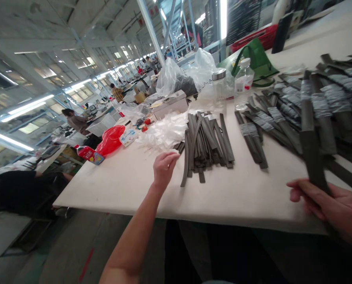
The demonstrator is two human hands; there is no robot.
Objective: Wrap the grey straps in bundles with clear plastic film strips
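My right hand (326,201) is closed around the lower end of a bundle of dark grey fabric strips (311,154), which stands upright with a whitish wrap near its top. The fingers of my left hand (165,167) are pinched together at the near edge of a heap of thin white pieces (167,132). A bit of white shows at those fingertips, but what they hold cannot be made out. Just right of my left hand lies a pile of loose dark grey strips (205,144). A small wrapped bundle (253,144) rests between that pile and my right hand.
Many wrapped bundles (285,114) cover the table's right side. Behind the loose strips stand a lidded jar (219,88) and a plastic bottle (243,85), near a green bag (257,61). A red plastic bag (111,140) and a red packet (90,155) lie left. People work farther back.
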